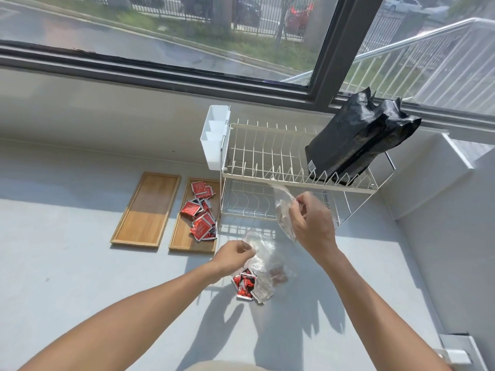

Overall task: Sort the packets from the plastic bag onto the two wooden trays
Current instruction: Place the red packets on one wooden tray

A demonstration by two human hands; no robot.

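Observation:
A clear plastic bag [263, 257] lies on the grey counter, with red and black packets [245, 285] showing at its open lower end. My left hand [233, 254] pinches the bag's upper left edge. My right hand [312, 223] is raised above the counter, shut on a second clear plastic bag [282, 204] that hangs in front of the rack. Two wooden trays lie side by side to the left. The left tray [147, 210] holds nothing. The right tray [184, 236] carries several red packets [201, 210].
A two-tier wire dish rack [267, 153] stands behind the hands, with a white cutlery holder [214, 135] on its left end and black foil bags [359, 137] on its top tier. A window runs along the back. A wall closes the right side.

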